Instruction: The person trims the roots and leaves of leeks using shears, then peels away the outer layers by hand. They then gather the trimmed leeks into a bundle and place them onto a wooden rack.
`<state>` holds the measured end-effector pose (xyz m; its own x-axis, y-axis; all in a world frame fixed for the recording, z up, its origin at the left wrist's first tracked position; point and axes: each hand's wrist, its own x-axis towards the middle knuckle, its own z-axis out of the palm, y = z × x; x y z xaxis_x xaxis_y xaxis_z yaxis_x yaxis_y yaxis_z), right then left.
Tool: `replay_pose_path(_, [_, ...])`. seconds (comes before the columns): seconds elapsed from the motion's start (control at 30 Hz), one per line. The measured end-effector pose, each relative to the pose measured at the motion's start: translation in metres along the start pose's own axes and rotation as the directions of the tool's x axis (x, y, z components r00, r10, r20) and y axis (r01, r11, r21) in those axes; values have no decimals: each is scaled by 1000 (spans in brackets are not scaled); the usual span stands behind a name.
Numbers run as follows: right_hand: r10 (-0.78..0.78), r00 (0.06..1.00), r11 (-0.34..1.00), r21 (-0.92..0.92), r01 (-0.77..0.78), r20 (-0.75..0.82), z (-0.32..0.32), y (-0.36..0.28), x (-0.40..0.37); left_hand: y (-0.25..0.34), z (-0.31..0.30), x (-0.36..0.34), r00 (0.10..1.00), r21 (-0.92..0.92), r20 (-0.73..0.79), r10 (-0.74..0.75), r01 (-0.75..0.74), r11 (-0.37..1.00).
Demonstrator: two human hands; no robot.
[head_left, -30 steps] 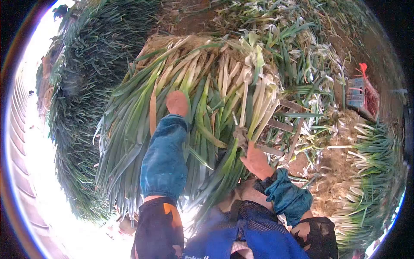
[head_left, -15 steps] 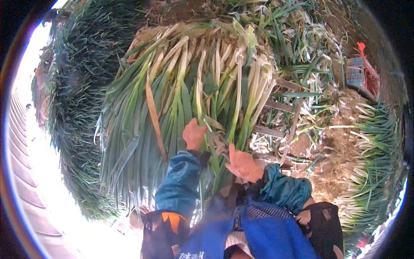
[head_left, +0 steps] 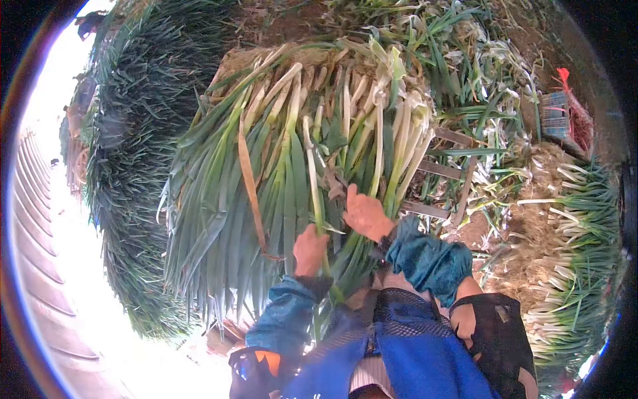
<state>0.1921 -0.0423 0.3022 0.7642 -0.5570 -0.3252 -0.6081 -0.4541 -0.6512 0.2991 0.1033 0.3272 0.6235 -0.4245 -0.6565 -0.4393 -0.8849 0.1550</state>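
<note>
My left hand [head_left: 310, 250] is closed around the lower leaves of a long green onion [head_left: 312, 166], whose white stalk points away from me. To its right and a little farther forward, my right hand [head_left: 367, 213] is curled with the index finger pointing forward; anything in its grip is hidden. A crumpled brownish scrap [head_left: 334, 183], perhaps dry leaf, lies just beyond that fingertip. Both hands are over a broad heap of green onions [head_left: 219, 193], with pale stalks at the far side and leaves hanging toward me. A dry tan leaf [head_left: 248, 179] lies across the heap.
A tall bank of green onions [head_left: 139, 153] stands on the left. Wooden slats [head_left: 438, 169] show right of the heap, with peeled leaf litter [head_left: 492, 86] around them. Farther right lie a row of green onions [head_left: 578, 246] and a red-and-blue crate [head_left: 565, 116].
My left hand has moved down toward my body, with the green onion's white end drawn nearer. My right hand has shifted slightly forward, and the whole view has moved a little.
</note>
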Motion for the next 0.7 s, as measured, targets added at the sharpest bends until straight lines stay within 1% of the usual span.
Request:
replay_pose_path(0.03, [-1, 1000, 1000, -18, 1, -25, 4, 2, 7, 0, 1, -5, 999, -3, 22, -30, 30, 1000])
replay_pose_path(0.07, [19, 1000, 1000, -13, -19, -8, 0, -2, 9, -3, 5, -7, 1000, -9, 9, -28, 28, 1000])
replay_pose_path(0.17, [7, 986, 999, 39, -14, 165, -13, -9, -13, -10, 14, -15, 1000, -50, -7, 0, 0, 999])
replay_pose_path(0.2, [25, 981, 997, 61, -37, 190, -9, -9, -21, -10, 17, -15, 1000, -66, -3, 2, -3, 998])
replay_pose_path(0.3, [2, 968, 999, 49, -14, 252, -2, -9, -36, -13, 20, -16, 1000, -94, 12, -7, 9, 996])
replay_pose_path(0.33, [6, 977, 1000, 20, -10, 212, 2, -10, -33, -13, 20, -17, 1000, -92, 19, -15, 17, 996])
replay_pose_path(0.43, [-71, 996, 992, 106, 66, 49, 10, -10, -1, -12, 21, -21, 999, -85, 4, -34, 35, 996])
replay_pose_path(0.47, [-46, 998, 996, 76, 42, 49, 11, -9, 9, -13, 22, -24, 999, -82, -5, -41, 40, 996])
replay_pose_path(0.57, [-2, 999, 999, -34, 4, 47, 8, -8, 33, -14, 16, -31, 1000, -140, -16, 18, -20, 990])
replay_pose_path(0.6, [-10, 999, 998, -55, 13, 52, 6, -7, 33, -16, 18, -33, 999, -154, -15, 36, -38, 987])
replay_pose_path(0.67, [-25, 996, 1000, -12, 26, 84, -8, -15, 21, -20, 25, -37, 997, -185, -14, 76, -78, 980])
replay_pose_path(0.7, [-31, 994, 999, 8, 31, 104, -15, -20, 11, -19, 27, -43, 997, -236, 9, 73, -69, 969])
